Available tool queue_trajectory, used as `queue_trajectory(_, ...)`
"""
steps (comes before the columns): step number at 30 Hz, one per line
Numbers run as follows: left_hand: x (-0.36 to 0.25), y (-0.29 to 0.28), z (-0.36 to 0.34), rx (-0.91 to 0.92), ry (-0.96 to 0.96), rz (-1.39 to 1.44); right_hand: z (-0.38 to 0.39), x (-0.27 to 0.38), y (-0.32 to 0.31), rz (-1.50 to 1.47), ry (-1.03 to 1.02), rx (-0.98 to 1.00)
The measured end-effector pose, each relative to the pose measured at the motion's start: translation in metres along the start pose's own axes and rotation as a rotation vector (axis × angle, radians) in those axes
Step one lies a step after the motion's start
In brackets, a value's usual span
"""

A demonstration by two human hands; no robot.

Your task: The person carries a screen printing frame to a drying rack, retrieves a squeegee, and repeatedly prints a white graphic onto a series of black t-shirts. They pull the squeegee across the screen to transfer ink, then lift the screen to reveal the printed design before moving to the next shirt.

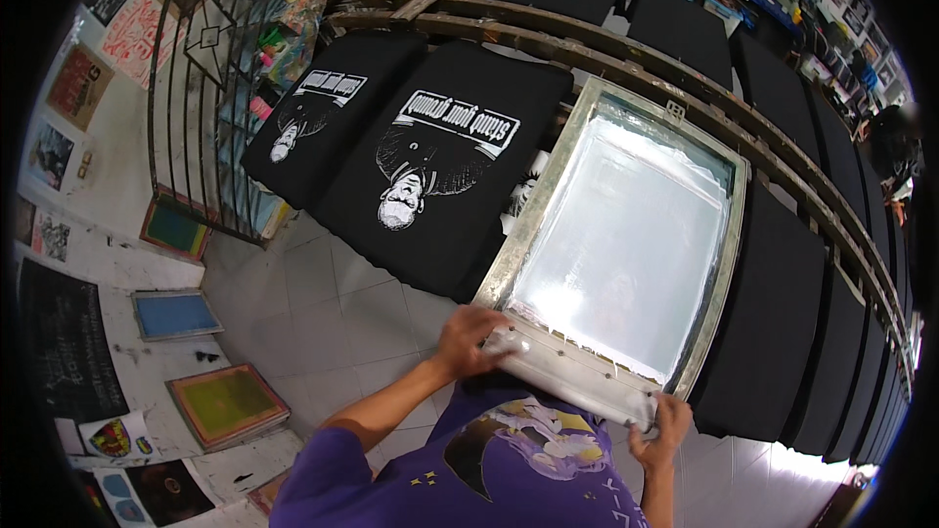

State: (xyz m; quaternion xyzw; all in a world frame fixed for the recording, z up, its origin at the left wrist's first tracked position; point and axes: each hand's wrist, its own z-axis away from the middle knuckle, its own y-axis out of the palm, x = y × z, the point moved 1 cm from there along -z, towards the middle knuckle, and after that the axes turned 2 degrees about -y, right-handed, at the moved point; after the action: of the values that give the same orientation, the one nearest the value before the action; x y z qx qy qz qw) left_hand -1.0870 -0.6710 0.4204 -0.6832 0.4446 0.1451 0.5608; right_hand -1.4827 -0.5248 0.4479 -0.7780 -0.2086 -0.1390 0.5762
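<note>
A wide, pale squeegee with a row of screws lies across the near end of a screen printing frame. My left hand is closed round its left end, and my right hand grips the right end. White ink covers most of the mesh, thicker along the far edge and in drips at the near edge. The frame rests over the shirt boards, and what lies beneath it is mostly hidden. Just left of it, a black shirt carries a white printed portrait with a lettered banner.
Another printed black shirt lies farther left. Plain black shirts line the right side and the far row. A wooden rail runs behind the frame. Metal railings stand at left, and spare screens lean by the wall.
</note>
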Motion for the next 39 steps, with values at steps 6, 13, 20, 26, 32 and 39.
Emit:
queue_trajectory(6, 0.041, 0.003, 0.028, -0.016, -0.806, -0.14, 0.02, -0.068, 0.019, 0.073, 0.777, -0.141)
queue_trajectory(13, 0.043, 0.009, 0.027, -0.073, -0.79, 0.154, -0.001, -0.07, 0.017, -0.176, 0.873, 0.015)
queue_trajectory(20, 0.033, -0.012, -0.03, -0.01, -0.631, 0.183, -0.035, -0.075, 0.003, -0.429, 0.813, -0.242)
queue_trajectory(26, 0.063, 0.032, -0.045, -0.143, -0.734, 0.081, -0.049, -0.093, 0.035, -0.472, 0.833, -0.385)
queue_trajectory(32, 0.025, 0.019, -0.037, -0.171, -0.755, 0.201, -0.019, -0.097, 0.034, -0.458, 0.886, -0.481)
queue_trajectory(39, -0.098, 0.072, -0.02, -0.152, -0.568, 0.382, 0.093, -0.14, -0.052, -0.326, 1.034, -0.721)
